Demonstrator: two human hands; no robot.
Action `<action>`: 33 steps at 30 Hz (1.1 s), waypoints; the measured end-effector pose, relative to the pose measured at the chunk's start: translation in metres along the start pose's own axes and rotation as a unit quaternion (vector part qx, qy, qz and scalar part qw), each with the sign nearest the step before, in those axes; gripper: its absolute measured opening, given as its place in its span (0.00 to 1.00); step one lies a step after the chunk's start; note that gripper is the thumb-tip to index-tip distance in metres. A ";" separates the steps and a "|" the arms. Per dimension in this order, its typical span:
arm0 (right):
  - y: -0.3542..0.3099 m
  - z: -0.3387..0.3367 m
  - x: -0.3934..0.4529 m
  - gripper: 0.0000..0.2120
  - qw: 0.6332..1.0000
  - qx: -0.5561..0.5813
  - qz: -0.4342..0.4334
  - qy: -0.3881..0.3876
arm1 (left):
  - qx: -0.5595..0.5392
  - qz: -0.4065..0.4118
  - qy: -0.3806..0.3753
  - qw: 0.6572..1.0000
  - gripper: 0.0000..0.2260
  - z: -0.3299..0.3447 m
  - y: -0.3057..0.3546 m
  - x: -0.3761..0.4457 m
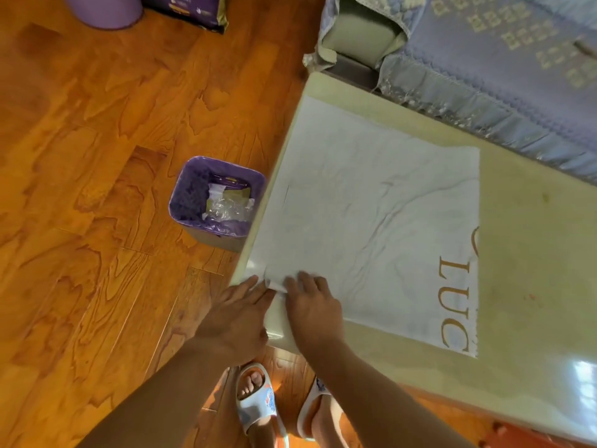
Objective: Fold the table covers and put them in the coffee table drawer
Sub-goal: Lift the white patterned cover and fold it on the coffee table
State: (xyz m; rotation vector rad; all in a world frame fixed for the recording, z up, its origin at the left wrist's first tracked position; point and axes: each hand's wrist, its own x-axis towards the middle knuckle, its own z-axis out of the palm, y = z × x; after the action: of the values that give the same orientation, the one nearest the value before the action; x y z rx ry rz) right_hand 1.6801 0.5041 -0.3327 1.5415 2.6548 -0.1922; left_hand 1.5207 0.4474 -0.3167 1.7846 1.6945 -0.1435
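Nearest me, my left hand (240, 313) and right hand (311, 307) meet at the near corner of the table cover (355, 227); the fingers (300, 281) of the right lie fairly straight on the cloth, those of the left reach flat toward a small lifted curl of the corner, and I cannot tell whether either thumb is pinching it; I judge the folding barely begun, since the cover lies almost fully spread on the tabletop (533, 253), wrinkled, its far edge showing gold letters; no fold is finished and nothing is stowed; I see only this one cover, so how many remain I cannot say; the drawer is out of sight, presumably below the tabletop edge; beyond, a lined bin (216, 205) stands on the floor beside the table; the sofa (484, 59) is cut off at the top.
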 end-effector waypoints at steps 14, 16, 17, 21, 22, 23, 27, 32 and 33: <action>0.021 0.019 -0.002 0.25 0.998 0.047 -0.023 0.019 | 0.029 -0.036 0.069 0.997 0.33 0.014 -0.019 -0.018; 0.022 0.017 0.000 0.23 0.993 0.106 0.017 0.052 | 0.014 -0.035 0.051 0.998 0.33 0.011 -0.021 -0.019; 0.022 0.015 0.003 0.23 0.988 0.136 0.032 0.073 | 0.014 -0.030 0.048 0.998 0.33 0.009 -0.022 -0.019; 0.017 0.016 0.006 0.20 0.972 0.193 0.014 0.135 | 0.024 -0.029 0.047 0.998 0.32 0.009 -0.026 -0.018; 0.015 0.020 0.002 0.20 0.976 0.183 -0.002 0.121 | 0.023 -0.031 0.044 0.998 0.32 0.009 -0.025 -0.018; 0.014 0.025 -0.003 0.21 0.981 0.163 -0.024 0.098 | 0.017 -0.032 0.043 0.998 0.32 0.009 -0.024 -0.018; 0.015 0.040 -0.011 0.28 0.990 0.123 -0.058 0.046 | -0.001 -0.028 0.035 0.999 0.31 0.009 -0.027 -0.017; 0.016 0.045 -0.012 0.25 0.987 0.136 -0.066 0.059 | -0.025 -0.008 0.031 0.999 0.32 0.010 -0.035 -0.020; 0.016 0.047 -0.013 0.25 0.987 0.131 -0.072 0.055 | -0.028 -0.008 0.033 0.999 0.32 0.010 -0.035 -0.020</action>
State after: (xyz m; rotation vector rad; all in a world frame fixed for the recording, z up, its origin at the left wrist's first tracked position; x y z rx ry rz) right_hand 1.7004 0.4949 -0.3786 1.4639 2.9293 -0.4978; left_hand 1.4887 0.4228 -0.3281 1.7521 1.7425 -0.0456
